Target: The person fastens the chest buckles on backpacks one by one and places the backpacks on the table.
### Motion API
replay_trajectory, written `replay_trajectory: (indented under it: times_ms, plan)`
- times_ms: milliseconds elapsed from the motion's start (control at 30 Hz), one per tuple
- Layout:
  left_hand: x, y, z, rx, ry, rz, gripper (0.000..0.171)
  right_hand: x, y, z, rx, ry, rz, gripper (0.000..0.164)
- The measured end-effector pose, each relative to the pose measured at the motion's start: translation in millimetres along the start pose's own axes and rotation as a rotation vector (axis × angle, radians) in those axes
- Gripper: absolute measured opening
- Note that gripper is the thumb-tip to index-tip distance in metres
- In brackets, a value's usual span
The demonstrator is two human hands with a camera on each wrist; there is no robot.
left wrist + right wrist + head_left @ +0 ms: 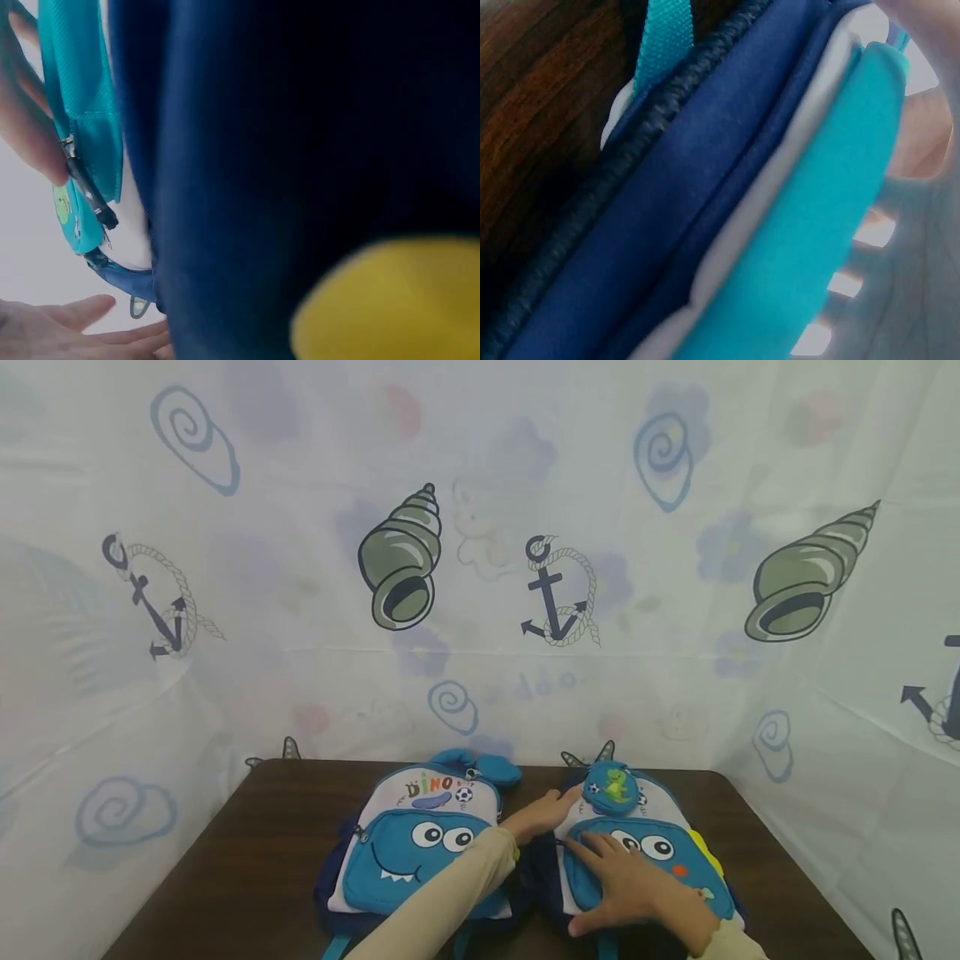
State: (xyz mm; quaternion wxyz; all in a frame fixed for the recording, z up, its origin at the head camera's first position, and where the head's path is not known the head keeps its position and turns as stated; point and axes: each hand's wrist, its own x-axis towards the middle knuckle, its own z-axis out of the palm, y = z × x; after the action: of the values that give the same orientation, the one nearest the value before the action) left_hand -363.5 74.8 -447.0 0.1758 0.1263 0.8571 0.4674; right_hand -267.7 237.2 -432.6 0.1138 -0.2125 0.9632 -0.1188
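A child's backpack (pixel 671 802) with a blue cartoon-face pocket and a round dinosaur patch lies on the dark table. My right hand (pixel 626 881) rests on its front pocket with fingers spread. My left hand (pixel 547 814) reaches along the upper left side of the same bag, fingers extended. In the left wrist view, the navy bag side fills much of the frame, with the left hand (pixel 52 330) at the bottom left. The right wrist view has the teal pocket (pixel 802 202) close up beside the right hand (pixel 922 247). Most of the left palm is hidden.
A second, similar backpack (pixel 427 852) marked DINO lies to the left, partly behind the left sleeve (pixel 442 902). Both bags are on a dark wooden table (pixel 225 852). A white patterned cloth (pixel 480 693) hangs behind and beside the table.
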Motion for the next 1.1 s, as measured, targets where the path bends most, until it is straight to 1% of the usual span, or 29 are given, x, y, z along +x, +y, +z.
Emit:
replay_trajectory:
  times_ms: [133, 233, 333, 433, 533, 600, 700, 833, 967, 1100]
  plan:
    - [-3.0, -2.7, -5.2, -0.043, 0.009, -0.034, 0.078, 1.9, -0.4, 3.6, -0.010, -0.009, 0.004, 0.110]
    - [-3.2, -3.9, -8.9, -0.029, 0.007, -0.037, 0.076, 3.0, -0.7, 3.3, -0.013, -0.002, 0.006, 0.111]
    - [-3.1, -4.4, -10.7, -0.019, -0.013, -0.041, 0.076, 4.2, -1.6, 3.2, -0.014, -0.009, 0.021, 0.112]
    - [-3.9, -5.0, -10.9, -0.022, -0.020, -0.049, 0.078, 5.7, -2.7, 4.2, -0.020, -0.025, 0.044, 0.112]
    - [-4.6, -5.4, -8.9, -0.036, -0.013, -0.054, 0.081, 6.3, -3.1, 5.7, -0.029, -0.032, 0.061, 0.112]
    - [-5.3, -4.7, -7.7, -0.048, -0.012, -0.053, 0.081, 5.7, -2.4, 6.1, -0.033, -0.026, 0.062, 0.113]
    - [-7.1, -3.7, -6.4, -0.075, -0.038, -0.051, 0.082, 4.4, 0.0, 8.2, -0.035, -0.013, 0.053, 0.113]
    - [-11.1, -0.7, -10.0, -0.119, -0.063, -0.057, 0.081, 4.0, 2.0, 8.5, -0.025, -0.003, 0.052, 0.113]
    - [-12.9, 2.8, -15.4, -0.147, -0.044, -0.068, 0.081, 5.3, 1.3, 5.6, -0.016, 0.010, 0.065, 0.112]
    - [-14.4, 5.4, -18.9, -0.156, -0.040, -0.072, 0.079, 5.4, 0.9, 3.1, 0.004, 0.017, 0.061, 0.112]
